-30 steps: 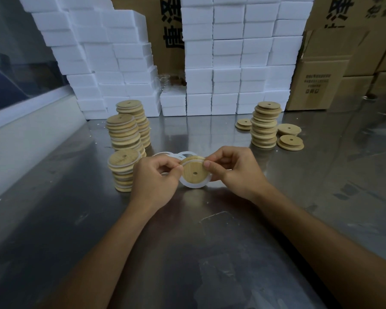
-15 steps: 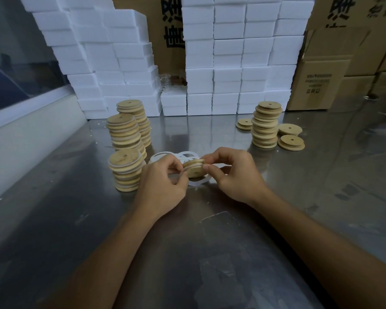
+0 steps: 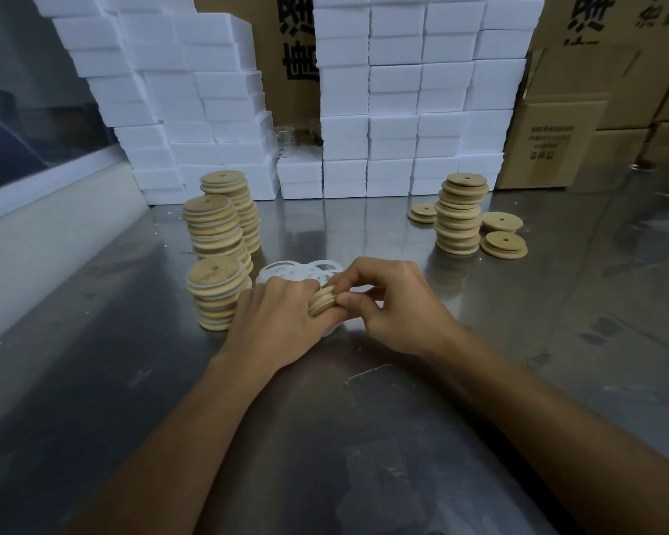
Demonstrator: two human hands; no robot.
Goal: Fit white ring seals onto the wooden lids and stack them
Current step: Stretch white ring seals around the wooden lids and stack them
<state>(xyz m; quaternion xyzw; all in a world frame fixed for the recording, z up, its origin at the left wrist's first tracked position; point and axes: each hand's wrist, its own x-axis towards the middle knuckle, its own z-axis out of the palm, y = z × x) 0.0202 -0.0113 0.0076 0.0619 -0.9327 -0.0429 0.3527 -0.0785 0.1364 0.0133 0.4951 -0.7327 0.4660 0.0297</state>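
Both hands hold one round wooden lid (image 3: 322,301) on edge just above the steel table (image 3: 364,438). My left hand (image 3: 279,314) grips it from the left and my right hand (image 3: 387,303) pinches it from the right. A white ring seal (image 3: 331,328) peeks out under the fingers, mostly hidden. Loose white ring seals (image 3: 298,269) lie in a pile just behind the hands. Left of my left hand stands a short stack of sealed lids (image 3: 216,291).
Two taller stacks of lids (image 3: 219,225) rise behind the short one. At the right stand a stack of bare lids (image 3: 460,214) and a few low piles (image 3: 503,244). White foam boxes (image 3: 394,98) and cardboard cartons (image 3: 560,140) wall the back.
The lid faced me flat with the ring hanging round it; now it is turned on edge, lowered, and the hands have closed in so the ring is nearly hidden.
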